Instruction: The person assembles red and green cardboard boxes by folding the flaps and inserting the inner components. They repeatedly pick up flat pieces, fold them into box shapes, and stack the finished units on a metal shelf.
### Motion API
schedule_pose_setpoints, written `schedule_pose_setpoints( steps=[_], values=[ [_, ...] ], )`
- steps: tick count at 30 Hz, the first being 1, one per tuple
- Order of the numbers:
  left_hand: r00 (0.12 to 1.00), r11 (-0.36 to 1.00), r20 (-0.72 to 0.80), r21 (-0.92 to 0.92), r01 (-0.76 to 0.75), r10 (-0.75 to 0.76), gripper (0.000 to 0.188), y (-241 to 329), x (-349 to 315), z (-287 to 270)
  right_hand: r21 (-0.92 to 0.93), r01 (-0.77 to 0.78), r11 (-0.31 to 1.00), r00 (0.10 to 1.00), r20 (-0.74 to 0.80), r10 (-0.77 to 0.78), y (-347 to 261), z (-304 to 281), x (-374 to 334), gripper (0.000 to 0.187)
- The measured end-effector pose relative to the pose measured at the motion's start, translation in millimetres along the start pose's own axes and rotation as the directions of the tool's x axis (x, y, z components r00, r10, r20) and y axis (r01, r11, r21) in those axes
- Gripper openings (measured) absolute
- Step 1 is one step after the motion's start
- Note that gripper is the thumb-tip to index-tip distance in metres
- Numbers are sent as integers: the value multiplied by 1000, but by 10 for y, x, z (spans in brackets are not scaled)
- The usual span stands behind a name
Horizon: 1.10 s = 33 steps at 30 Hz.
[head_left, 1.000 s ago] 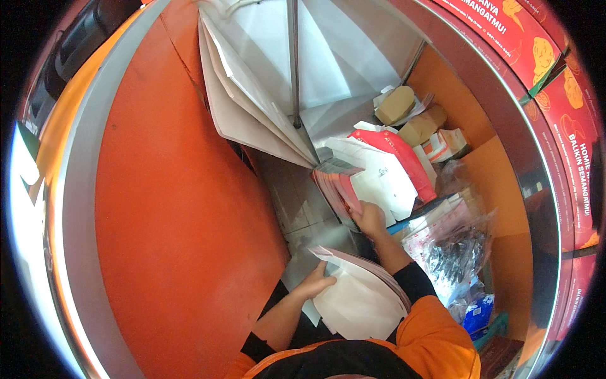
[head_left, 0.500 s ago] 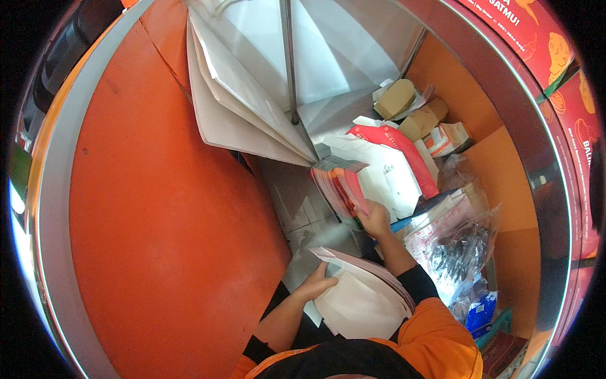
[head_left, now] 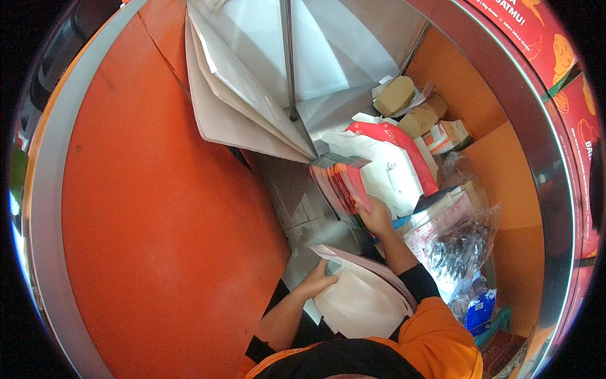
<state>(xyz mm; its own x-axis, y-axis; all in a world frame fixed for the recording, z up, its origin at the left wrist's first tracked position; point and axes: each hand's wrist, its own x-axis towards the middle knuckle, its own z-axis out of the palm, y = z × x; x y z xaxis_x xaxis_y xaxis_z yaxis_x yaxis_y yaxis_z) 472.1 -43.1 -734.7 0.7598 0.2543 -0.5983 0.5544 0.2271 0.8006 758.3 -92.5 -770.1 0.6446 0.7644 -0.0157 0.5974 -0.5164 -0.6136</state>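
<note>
My left hand (head_left: 317, 280) grips a stack of flat white cardboard sheets (head_left: 358, 302) by its left edge, thumb on top. These sheets rest fanned against my body, and their far edges look pinkish. Farther off, my right hand (head_left: 376, 218) is closed on the near end of a row of flat red cartons (head_left: 341, 186) packed on edge. Its fingertips are partly hidden by the cartons. Just beyond that row lie white folded box pieces (head_left: 391, 177), with a red printed carton (head_left: 421, 166) beside them.
Large white panels (head_left: 243, 95) lean near a metal pole (head_left: 290, 57). An orange surface (head_left: 170, 208) fills the left. Along the right wall (head_left: 511, 170) are brown paper boxes (head_left: 394, 96), clear plastic bags (head_left: 461, 249) and a blue packet (head_left: 481, 311). Grey tiles (head_left: 293, 196) show between.
The red cartons and my right hand, blurred before, are now nearly still, with the hand slightly nearer to me. My left hand keeps its hold on the white sheets.
</note>
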Motion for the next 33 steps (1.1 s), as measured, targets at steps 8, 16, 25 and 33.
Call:
schedule_pose_setpoints(
  steps=[8, 16, 25, 33],
  values=[
    [1000, 1000, 9, 13, 16, -16, 90, 68, -15, -28, 21, -14, 1000, 998, 58, 13, -105, 26, 2, 41],
    [1000, 999, 11, 32, 26, -27, 95, 30, 15, -32, -22, 117, 993, 958, 267, -107, 80, 454, -20, 47],
    [994, 994, -29, -32, 100, -101, 98, 37, -11, -11, -349, 283, 893, 928, 335, -164, -145, 654, -158, 53],
    [994, 992, 1, 60, 107, -107, 105, -102, 103, -76, -496, 203, 844, 970, 220, -104, -66, 1098, -94, 50]
  ],
)
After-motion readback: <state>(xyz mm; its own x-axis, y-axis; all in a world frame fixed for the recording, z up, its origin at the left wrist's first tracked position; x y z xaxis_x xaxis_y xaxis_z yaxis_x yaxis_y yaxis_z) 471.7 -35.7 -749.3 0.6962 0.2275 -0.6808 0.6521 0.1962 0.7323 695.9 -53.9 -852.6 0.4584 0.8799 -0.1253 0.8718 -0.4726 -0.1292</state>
